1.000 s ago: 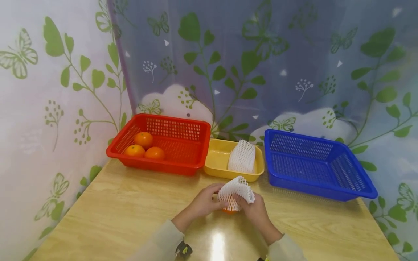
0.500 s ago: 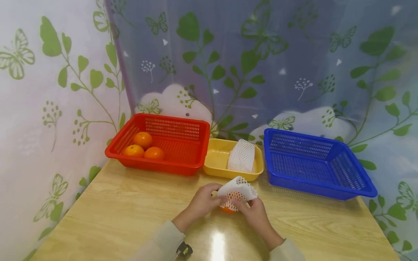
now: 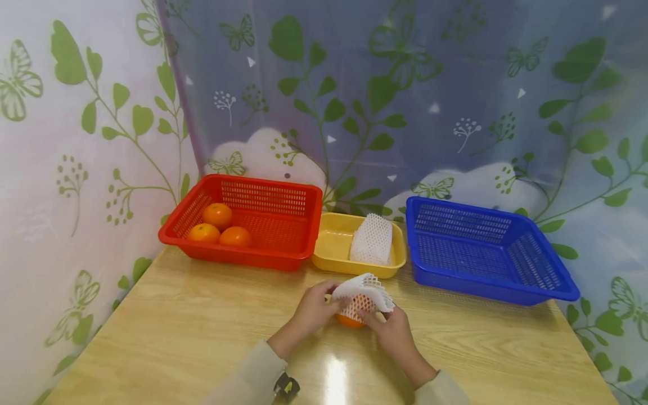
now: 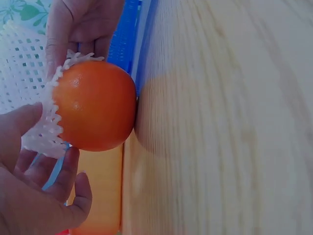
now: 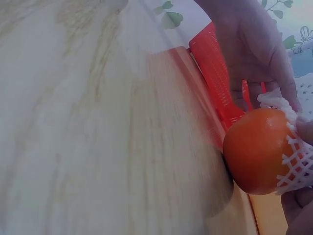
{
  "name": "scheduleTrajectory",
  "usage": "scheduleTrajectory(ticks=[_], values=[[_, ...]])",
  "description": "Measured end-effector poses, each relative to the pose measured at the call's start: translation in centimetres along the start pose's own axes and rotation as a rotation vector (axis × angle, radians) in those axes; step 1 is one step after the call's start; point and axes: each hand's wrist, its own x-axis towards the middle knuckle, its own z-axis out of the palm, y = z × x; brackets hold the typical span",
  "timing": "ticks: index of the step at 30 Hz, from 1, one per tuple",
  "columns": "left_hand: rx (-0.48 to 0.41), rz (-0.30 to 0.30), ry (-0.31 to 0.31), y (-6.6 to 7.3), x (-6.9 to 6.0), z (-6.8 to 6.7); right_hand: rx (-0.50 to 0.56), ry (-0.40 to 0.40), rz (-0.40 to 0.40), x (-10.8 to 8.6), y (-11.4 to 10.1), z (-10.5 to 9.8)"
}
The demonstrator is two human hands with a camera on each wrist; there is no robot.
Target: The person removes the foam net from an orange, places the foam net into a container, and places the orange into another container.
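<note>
An orange sits on the wooden table in front of me, a white foam net sleeve over its upper part. Its lower part is bare, as the left wrist view shows of the orange. From the left side, my left hand pinches the sleeve's edge between thumb and fingers. My right hand pinches the same sleeve on the other side, its thumb against the net. In the right wrist view the net's jagged rim hugs the orange.
Behind my hands stands a yellow tray with white foam netting in it. A red basket holding several oranges is at the left. On the right is a blue basket. A patterned curtain hangs behind.
Slightly more of the orange's lower part shows under the sleeve's rim. Both hands keep their hold on the net. The head view has shifted a little.
</note>
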Motion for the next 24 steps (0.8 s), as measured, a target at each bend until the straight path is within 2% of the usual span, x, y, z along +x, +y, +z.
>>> scheduleTrajectory(ticks=[4, 5, 10, 12, 15, 19, 24], values=[[-0.016, 0.030, -0.046, 0.0, 0.1, -0.3, -0.001, 0.011, 0.004, 0.2, -1.1, -0.2], [0.000, 0.051, -0.055, 0.0, 0.1, -0.3, -0.004, 0.014, -0.001, 0.1, -1.6, -0.2], [0.057, 0.094, -0.094, -0.2, 0.0, -0.4, -0.039, 0.030, -0.020, 0.6, -1.5, -0.2], [0.056, 0.083, -0.100, -0.2, 0.0, -0.4, -0.069, 0.056, -0.032, 1.0, -0.5, -0.3], [0.051, 0.081, -0.102, -0.3, -0.1, -0.4, -0.118, 0.098, -0.074, 1.3, -0.7, -0.4], [0.044, 0.072, -0.107, -0.3, -0.2, -0.3, -0.177, 0.134, -0.092, 1.7, -0.8, -0.3], [0.054, 0.076, -0.085, -0.2, -0.3, -0.3, -0.120, 0.122, -0.054, 1.8, -0.9, 0.0]])
